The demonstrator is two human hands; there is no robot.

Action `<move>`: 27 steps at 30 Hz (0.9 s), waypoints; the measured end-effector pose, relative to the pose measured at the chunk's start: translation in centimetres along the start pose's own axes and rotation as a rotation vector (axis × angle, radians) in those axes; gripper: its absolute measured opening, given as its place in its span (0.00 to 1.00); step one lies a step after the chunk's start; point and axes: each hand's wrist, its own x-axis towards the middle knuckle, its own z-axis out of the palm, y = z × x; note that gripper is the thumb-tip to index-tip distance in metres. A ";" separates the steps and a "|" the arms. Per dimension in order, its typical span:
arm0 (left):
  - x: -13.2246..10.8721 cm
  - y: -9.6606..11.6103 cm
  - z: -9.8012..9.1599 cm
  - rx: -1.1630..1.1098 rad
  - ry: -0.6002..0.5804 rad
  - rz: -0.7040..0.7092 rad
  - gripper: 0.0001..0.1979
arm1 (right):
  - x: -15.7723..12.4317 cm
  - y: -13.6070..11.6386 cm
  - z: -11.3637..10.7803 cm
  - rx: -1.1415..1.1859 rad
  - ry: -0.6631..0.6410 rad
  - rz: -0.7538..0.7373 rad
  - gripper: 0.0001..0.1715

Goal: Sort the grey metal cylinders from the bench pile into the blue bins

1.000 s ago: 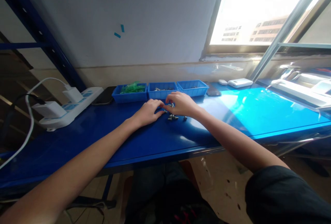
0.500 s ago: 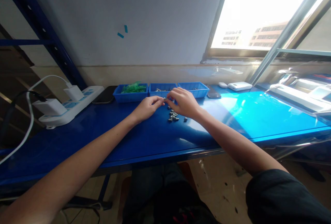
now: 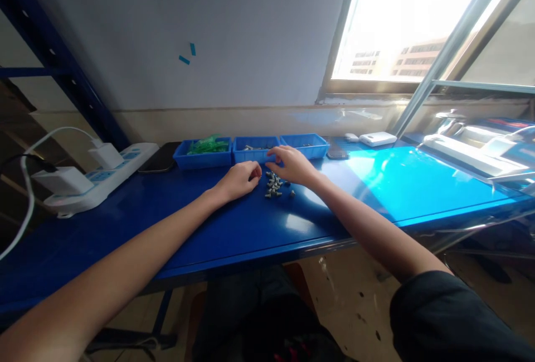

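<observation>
Several small metal screws (image 3: 273,184) lie in a loose pile on the blue table (image 3: 234,228). Just left of them rests my left hand (image 3: 240,180), its fingers curled together; whatever they hold, if anything, is hidden. Over the pile's right side is my right hand (image 3: 292,164), thumb and forefinger apart with nothing visible between them. Behind the hands stand three blue bins: the left bin (image 3: 204,161) has green pieces, the middle bin (image 3: 251,155) and the right bin (image 3: 313,151) have small metal parts.
At the left, a white power strip (image 3: 104,183) carries plugged-in chargers with cables. A dark phone (image 3: 161,158) lies beside the left bin. To the right of the bins are a blurred flat object (image 3: 337,153) and a white box-like device (image 3: 378,139).
My hands have moved apart from where their fingertips met. My right thumb and forefinger have opened. More of the screw pile shows, and the camera view has shifted slightly.
</observation>
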 end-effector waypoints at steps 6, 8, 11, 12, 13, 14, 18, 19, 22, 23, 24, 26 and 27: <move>-1.2 0.1 -0.7 -0.079 0.069 -0.082 0.06 | -0.3 -1.3 1.5 0.069 -0.134 -0.209 0.14; -1.0 0.1 -0.9 -0.076 0.088 -0.089 0.09 | -0.4 -1.1 1.6 0.058 -0.137 -0.200 0.14; -0.9 -0.2 -1.1 -0.010 0.013 -0.077 0.12 | -0.4 -1.0 1.7 0.039 -0.123 -0.165 0.15; -0.8 -0.3 -1.2 0.014 -0.021 -0.070 0.12 | -0.4 -0.9 1.8 0.036 -0.119 -0.159 0.15; -0.9 -0.4 -1.2 0.030 -0.046 -0.065 0.11 | -0.4 -1.0 1.8 0.034 -0.118 -0.157 0.15; -0.9 -0.4 -1.2 0.033 -0.057 -0.064 0.11 | -0.4 -1.0 1.8 0.033 -0.120 -0.160 0.14; -0.9 -0.2 -1.2 -0.096 -0.031 -0.120 0.12 | -0.4 -1.3 1.9 0.055 -0.118 -0.201 0.12; -0.8 -0.1 -1.3 -0.149 -0.019 -0.148 0.14 | -0.4 -1.3 1.8 0.066 -0.099 -0.208 0.11; -0.7 0.3 -1.6 -0.309 0.033 -0.220 0.20 | -0.5 -1.7 1.5 0.081 0.002 -0.206 0.09; -0.7 0.5 -1.7 -0.354 0.045 -0.231 0.22 | -0.5 -1.8 1.2 0.080 0.040 -0.211 0.09; -0.7 0.6 -1.8 -0.391 0.054 -0.237 0.24 | -0.4 -2.0 0.8 0.075 0.078 -0.220 0.08; -0.8 1.0 -1.9 -0.427 0.053 -0.231 0.26 | -0.2 -2.1 -0.4 0.059 0.158 -0.239 0.08; -0.8 1.2 -1.9 -0.415 0.050 -0.217 0.27 | 0.0 -2.0 -1.0 0.044 0.208 -0.228 0.08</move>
